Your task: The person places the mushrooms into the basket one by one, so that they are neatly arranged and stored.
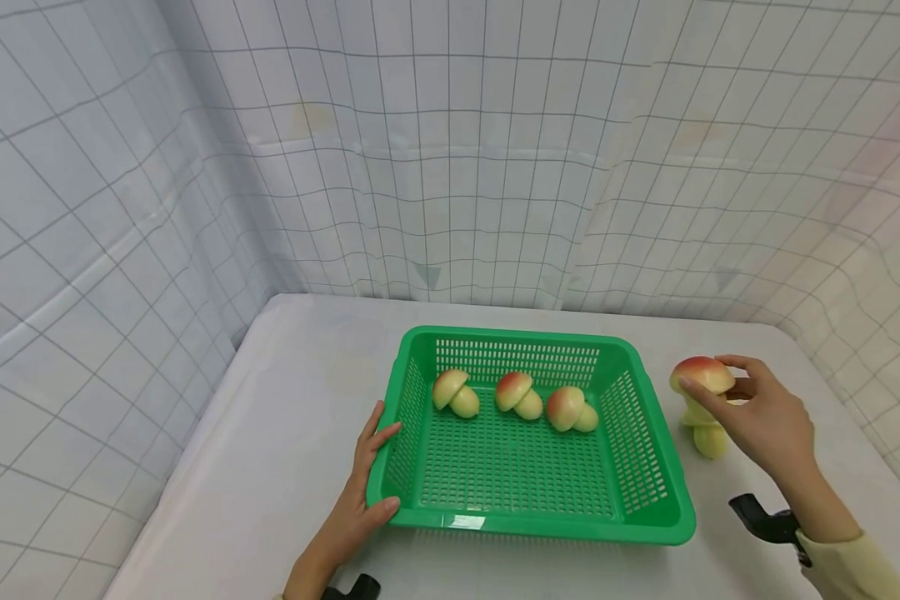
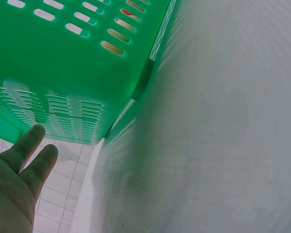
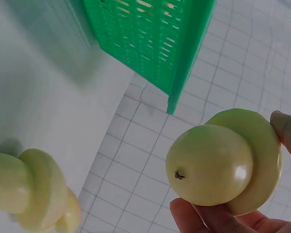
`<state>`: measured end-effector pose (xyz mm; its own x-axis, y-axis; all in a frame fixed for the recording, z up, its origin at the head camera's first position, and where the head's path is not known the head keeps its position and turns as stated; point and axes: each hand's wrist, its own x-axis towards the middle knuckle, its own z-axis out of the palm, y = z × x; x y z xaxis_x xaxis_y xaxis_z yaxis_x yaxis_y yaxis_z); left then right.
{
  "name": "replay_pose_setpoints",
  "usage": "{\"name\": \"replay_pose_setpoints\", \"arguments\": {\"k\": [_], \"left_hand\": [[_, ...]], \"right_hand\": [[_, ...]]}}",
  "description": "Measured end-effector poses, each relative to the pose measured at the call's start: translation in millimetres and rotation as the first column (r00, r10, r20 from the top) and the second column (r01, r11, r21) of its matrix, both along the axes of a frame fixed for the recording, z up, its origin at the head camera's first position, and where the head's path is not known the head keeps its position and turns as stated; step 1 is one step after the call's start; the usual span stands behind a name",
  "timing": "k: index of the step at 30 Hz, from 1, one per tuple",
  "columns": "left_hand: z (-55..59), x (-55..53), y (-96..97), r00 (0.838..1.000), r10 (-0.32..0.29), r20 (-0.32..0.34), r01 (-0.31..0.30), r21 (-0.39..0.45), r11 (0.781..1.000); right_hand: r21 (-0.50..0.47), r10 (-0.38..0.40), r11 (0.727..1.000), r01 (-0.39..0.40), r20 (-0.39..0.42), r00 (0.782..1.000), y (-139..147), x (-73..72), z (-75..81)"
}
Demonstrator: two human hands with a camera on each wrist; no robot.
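A toy mushroom (image 1: 701,372) with a red-tinged cap is held between the thumb and fingers of my right hand (image 1: 776,417), to the right of a green basket (image 1: 562,531). The right wrist view shows the held mushroom's rounded stem end (image 3: 208,165) facing the camera. Below that hand, pale mushroom parts (image 1: 710,442) rest on the table, partly covered; how many mushrooms they make I cannot tell. My left hand (image 1: 356,500) rests against the basket's left side, thumb at the near corner, fingers extended. Three mushrooms (image 1: 527,406) lie in a row inside, toward the basket's far wall.
A white-covered table (image 1: 285,433) carries the basket. White sheeting with a dark grid (image 1: 450,167) stands behind the table and along both sides. Black wrist straps with camera mounts (image 1: 765,521) sit on both wrists.
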<state>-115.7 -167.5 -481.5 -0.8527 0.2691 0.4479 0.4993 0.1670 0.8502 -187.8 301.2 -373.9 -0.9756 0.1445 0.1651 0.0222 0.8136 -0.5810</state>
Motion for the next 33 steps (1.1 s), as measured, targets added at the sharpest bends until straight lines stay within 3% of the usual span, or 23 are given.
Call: {"name": "replay_pose_setpoints", "arguments": {"k": [19, 33], "left_hand": [[-0.1, 0.3, 0.1, 1.0, -0.007, -0.013, 0.007, 0.003, 1.0], [-0.1, -0.8, 0.0, 1.0, -0.009, -0.004, 0.009, 0.006, 1.0]], "right_hand": [[0.096, 0.123, 0.989, -0.115, -0.085, 0.989, -32.7, -0.2, 29.6], [0.082, 0.235, 0.97, -0.231, -0.048, 0.971, -57.1, -5.0, 37.7]]}}
